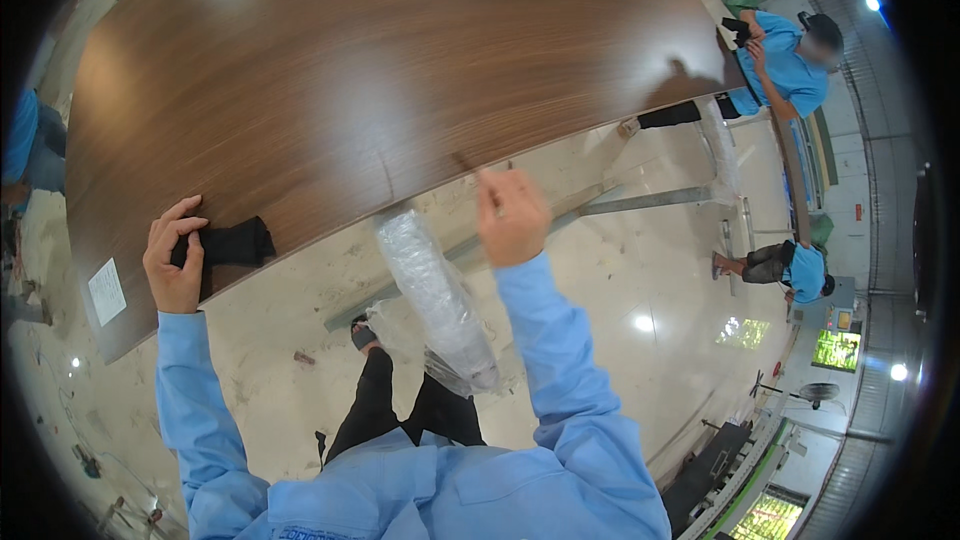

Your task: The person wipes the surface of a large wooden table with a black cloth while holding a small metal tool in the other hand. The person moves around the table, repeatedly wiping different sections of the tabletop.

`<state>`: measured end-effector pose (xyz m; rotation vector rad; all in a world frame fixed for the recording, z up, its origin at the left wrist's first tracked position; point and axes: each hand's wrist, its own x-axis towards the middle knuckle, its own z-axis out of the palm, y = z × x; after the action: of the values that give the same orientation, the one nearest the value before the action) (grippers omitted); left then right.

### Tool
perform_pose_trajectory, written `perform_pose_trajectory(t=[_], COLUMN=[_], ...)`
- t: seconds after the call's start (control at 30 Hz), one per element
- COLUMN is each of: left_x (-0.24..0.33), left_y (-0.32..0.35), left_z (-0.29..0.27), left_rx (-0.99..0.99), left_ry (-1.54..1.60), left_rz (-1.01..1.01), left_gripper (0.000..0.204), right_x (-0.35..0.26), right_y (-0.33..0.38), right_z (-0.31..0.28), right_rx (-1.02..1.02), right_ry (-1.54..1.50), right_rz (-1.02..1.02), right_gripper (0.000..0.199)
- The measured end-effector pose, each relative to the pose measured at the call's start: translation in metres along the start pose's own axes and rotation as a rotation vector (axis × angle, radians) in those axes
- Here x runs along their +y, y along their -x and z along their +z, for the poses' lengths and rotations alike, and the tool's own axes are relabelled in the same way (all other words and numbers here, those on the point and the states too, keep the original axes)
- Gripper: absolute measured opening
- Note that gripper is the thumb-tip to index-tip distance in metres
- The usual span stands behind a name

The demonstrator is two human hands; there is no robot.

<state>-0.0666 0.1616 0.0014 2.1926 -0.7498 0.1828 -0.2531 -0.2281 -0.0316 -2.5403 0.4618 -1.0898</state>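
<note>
A large brown wood-grain panel (330, 70) lies flat in front of me like a tabletop. At its near left edge my left hand (175, 258) is closed around a folded black cloth (232, 242), resting on the panel. My right hand (513, 218) is at the near edge, right of the middle, closed and slightly smeared by motion. Whatever it may hold is too small or hidden to make out. Short dark streaks show on the panel close to its fingers; I cannot tell whether they are marks or reflections.
A white label (107, 292) sits on the panel's left corner. Below the near edge, a support wrapped in clear plastic (435, 290) stands close to my legs. A metal bar (645, 200) runs beneath. One co-worker (790, 60) stands at the far right corner, another (785, 270) farther off.
</note>
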Motion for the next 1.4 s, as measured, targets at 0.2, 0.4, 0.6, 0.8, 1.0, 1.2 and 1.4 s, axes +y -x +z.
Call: perform_pose_trajectory(t=[0.2, 0.4, 0.6, 0.8, 1.0, 1.2, 1.4], left_x=[0.003, 0.004, 0.002, 0.0, 0.001, -0.001, 0.003], left_y=[-0.001, -0.002, -0.001, -0.001, 0.0, 0.001, -0.001], left_z=[-0.002, 0.001, 0.001, 0.003, 0.001, 0.0, 0.0], left_rx=[0.013, 0.025, 0.02, 0.022, 0.026, 0.008, 0.018], left_ry=[-0.003, -0.033, -0.065, -0.079, -0.068, -0.039, -0.03], left_rz=[0.018, 0.01, 0.003, -0.004, -0.012, -0.033, -0.002], left_gripper=[0.014, 0.015, 0.015, 0.015, 0.015, 0.014, 0.014], right_x=[0.051, 0.02, 0.083, 0.02, 0.094, 0.034, 0.029], right_y=[-0.041, 0.005, -0.04, 0.009, -0.047, -0.001, -0.013], right_z=[-0.024, -0.003, -0.024, 0.001, -0.028, -0.003, -0.01], right_rx=[0.093, 0.013, 0.117, -0.033, 0.105, -0.041, -0.036], right_ry=[0.217, 0.054, 0.2, -0.027, 0.181, 0.13, 0.163], right_rz=[0.096, -0.078, 0.201, -0.022, 0.204, -0.05, 0.153], right_gripper=[0.011, 0.01, 0.007, 0.008, 0.009, 0.014, 0.014])
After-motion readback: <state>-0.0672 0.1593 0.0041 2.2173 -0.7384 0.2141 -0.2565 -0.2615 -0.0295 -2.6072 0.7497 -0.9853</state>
